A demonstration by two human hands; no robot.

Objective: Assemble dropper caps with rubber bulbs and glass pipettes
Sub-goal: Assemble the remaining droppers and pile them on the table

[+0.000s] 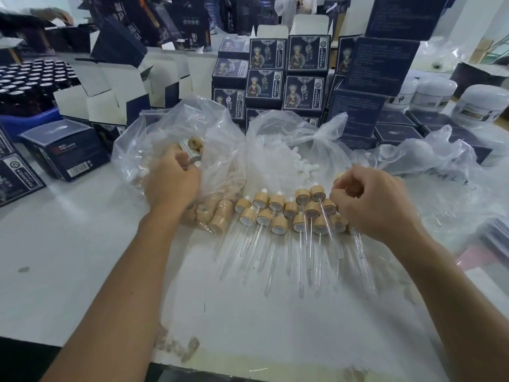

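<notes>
Presently mid-batch. Left hand at 10 o'clock, reaching into the cap bag, fingers curled around something small; likely a cap, hard to confirm. Right hand at 2 o'clock, fingers pinched together over the right end of the row; a sliver of wood-coloured cap shows at the knuckles, though what sits in that grip cannot be told for sure.

Finished droppers lying in two rough rows mid-table, caps toward 12, pipettes pointing toward 6, several touching or crossing. Bulb bag at 12 o'clock, white bulbs inside.

Handling, judged: pipettes thin glass, light, brittle, prone to roll; best taken near the top end, not the tip. Caps rigid, bamboo-look, easy to pinch by the sides. Bulbs soft, squashy.

Writing: dark blue boxes stacked behind carry a costumed figure and vertical script, too small to read. Barcode on the box at 9 o'clock, illegible.
</notes>
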